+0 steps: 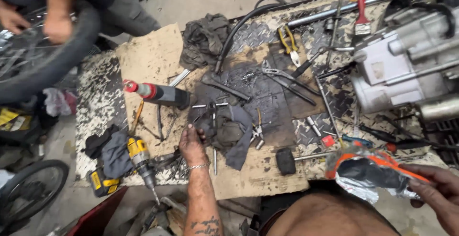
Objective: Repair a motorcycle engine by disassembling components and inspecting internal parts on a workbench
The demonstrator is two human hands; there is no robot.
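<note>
Cluttered workbench (282, 35), left hand (192, 145) on rag (229, 131), right hand (437, 188) gripping foil packet (368, 171).

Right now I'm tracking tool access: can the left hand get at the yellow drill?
Probably yes: the left hand lies empty on the bench beside the yellow drill, nothing standing between.

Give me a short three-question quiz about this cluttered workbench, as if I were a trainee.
1. True or false: the right hand holds a crinkled orange-and-silver foil packet.
2. What does the left hand rest beside: (a) the yellow-and-black cordless drill, (b) the grey oily rag, (c) the yellow-handled pliers?
3. What large object sits at the bench's right end?

Key: 1 true; 2 b; 3 a grey metal engine block.
</note>
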